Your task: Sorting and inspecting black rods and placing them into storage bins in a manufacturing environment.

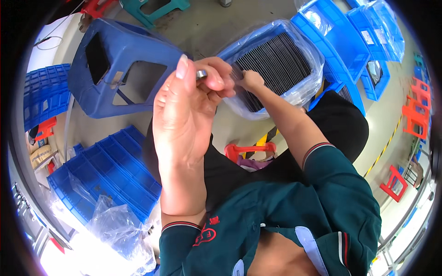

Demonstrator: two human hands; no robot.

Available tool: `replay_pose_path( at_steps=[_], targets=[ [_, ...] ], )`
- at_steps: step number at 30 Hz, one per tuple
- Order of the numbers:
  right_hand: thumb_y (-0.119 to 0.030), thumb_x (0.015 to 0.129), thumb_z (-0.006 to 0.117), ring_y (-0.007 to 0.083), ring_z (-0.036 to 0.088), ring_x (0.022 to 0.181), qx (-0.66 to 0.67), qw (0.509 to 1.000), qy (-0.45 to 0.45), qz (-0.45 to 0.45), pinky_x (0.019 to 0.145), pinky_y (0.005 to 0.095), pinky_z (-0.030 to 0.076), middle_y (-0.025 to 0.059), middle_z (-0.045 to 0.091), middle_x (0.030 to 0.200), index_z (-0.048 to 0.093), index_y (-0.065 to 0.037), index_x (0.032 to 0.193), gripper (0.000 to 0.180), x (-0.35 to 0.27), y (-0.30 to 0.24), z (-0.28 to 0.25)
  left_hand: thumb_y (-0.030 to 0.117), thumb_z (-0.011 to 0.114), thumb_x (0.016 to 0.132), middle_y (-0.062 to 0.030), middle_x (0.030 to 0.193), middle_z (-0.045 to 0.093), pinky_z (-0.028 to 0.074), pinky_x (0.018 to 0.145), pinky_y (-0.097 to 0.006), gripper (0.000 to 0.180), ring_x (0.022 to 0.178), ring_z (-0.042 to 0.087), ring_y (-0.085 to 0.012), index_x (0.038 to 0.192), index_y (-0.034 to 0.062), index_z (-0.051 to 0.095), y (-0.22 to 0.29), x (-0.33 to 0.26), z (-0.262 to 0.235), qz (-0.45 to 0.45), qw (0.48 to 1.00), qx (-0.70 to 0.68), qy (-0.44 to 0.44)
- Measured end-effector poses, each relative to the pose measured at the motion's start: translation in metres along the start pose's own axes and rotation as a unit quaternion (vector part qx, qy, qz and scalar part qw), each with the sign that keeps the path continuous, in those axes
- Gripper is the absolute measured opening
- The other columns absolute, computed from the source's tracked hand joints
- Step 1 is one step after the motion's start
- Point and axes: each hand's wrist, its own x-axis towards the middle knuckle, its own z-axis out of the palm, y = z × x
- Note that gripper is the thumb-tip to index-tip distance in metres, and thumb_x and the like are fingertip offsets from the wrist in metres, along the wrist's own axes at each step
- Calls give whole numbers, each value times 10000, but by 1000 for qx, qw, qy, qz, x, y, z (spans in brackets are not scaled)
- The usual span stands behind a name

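Note:
My left hand (186, 106) is raised close to the camera, palm up, with its fingers curled in. A small shiny silver metal piece (201, 74) shows between the thumb and the curled fingers; its exact kind is not clear. Farther out, my right hand (252, 82) reaches over the left part of a blue bin (317, 60) lined with clear plastic. Rows of thin dark strips (278, 64) fill that bin. The right fingers are bent together at the strips' edge, and what they pinch is blurred and partly hidden.
A blue plastic stool (124, 43) with a black phone-like slab (96, 57) on it stands at left. Blue crates (103, 170) and clear plastic film (119, 230) lie near left. More blue bins (338, 34) are at far right. A red stool (251, 149) sits between my legs.

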Motion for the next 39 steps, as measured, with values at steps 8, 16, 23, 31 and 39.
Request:
replay_pose_path(
  at_steps=[8,16,23,31,39],
  targets=[
    [-269,735,693,322,582,947,-65,979,192,-15,759,440,488,134,565,1008,532,-82,988,353,-23,3,14,353,514,921,-135,884,579,443,723,-311,398,741,539,-180,746,2,582,5,-4,1,-4,1000,-2,1],
    [-230,790,634,323,576,925,-53,975,215,-15,731,439,490,146,566,983,513,-65,946,257,-33,27,11,354,515,920,-133,865,570,437,708,-307,390,722,530,-180,746,10,577,6,-6,2,-2,1000,-7,-5],
    [-221,775,640,312,583,926,-114,970,205,-62,739,427,484,120,584,956,526,-87,940,241,-38,30,16,361,522,916,-128,859,570,437,706,-307,388,723,530,-179,746,16,579,5,-5,0,-11,1000,-17,-3],
    [-169,750,565,338,637,830,-251,941,147,-174,673,455,506,157,651,841,605,-78,864,152,-4,33,-134,381,554,895,-113,853,566,436,697,-302,388,733,511,-176,746,23,560,-5,4,10,-40,999,-1,-13],
    [-310,787,620,330,615,881,-204,943,252,-76,712,453,483,127,647,886,597,-113,919,239,-80,153,-314,377,536,908,-95,884,543,428,708,-297,357,771,492,-169,785,42,527,-36,19,36,-97,994,38,-38]
  ],
)
